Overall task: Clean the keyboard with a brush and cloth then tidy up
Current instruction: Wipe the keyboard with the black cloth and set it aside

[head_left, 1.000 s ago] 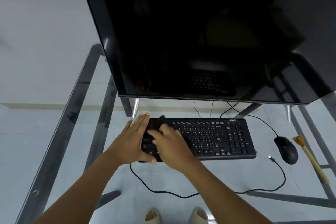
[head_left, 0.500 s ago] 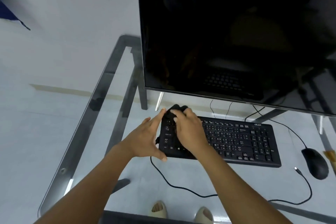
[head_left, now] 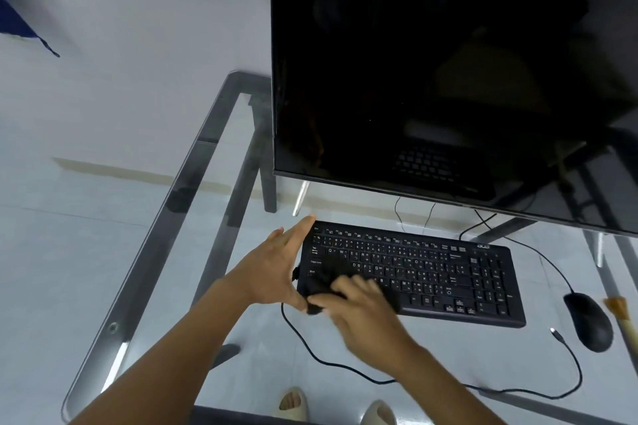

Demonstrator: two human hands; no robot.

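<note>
A black keyboard (head_left: 431, 272) lies on the glass desk under a dark monitor. My left hand (head_left: 276, 266) rests against the keyboard's left end, fingers straight along the edge and thumb at the front corner. My right hand (head_left: 359, 300), blurred by motion, presses a black cloth (head_left: 328, 278) onto the lower left keys; the cloth is hard to tell from the keys. The brush (head_left: 619, 312) with orange bristles and a pale handle lies at the far right edge, partly cut off.
A large dark monitor (head_left: 448, 79) overhangs the back of the keyboard. A black mouse (head_left: 588, 321) sits right of the keyboard, with a loose cable (head_left: 345, 369) looping along the desk front. The glass desk's metal frame (head_left: 162, 228) runs along the left.
My right hand has slid the cloth from the keyboard's top left corner down to its lower left keys. The left hand stays at the left end. The view has shifted left.
</note>
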